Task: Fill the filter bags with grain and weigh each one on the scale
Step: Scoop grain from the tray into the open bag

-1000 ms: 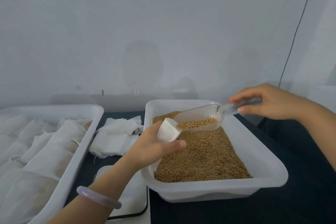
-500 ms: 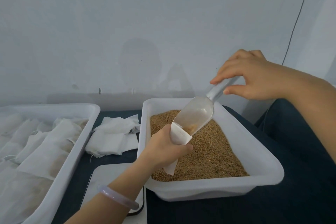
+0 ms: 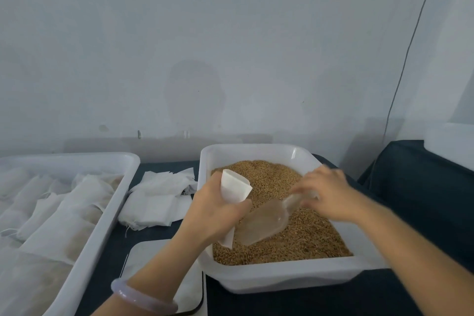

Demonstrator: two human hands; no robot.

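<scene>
the scoop (image 3: 264,220) has come down from the bag's mouth and now lies low on the grain (image 3: 307,233) in the near tub (image 3: 282,277), empty, pinched by the right hand (image 3: 325,195). the left hand (image 3: 213,210) is wrapped round the open filter bag (image 3: 234,186) above the grain; likely another scoop follows before weighing.

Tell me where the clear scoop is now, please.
The clear scoop lies low over the grain in the right tray, held by the right hand, beside the filter bag in the left hand.
</scene>
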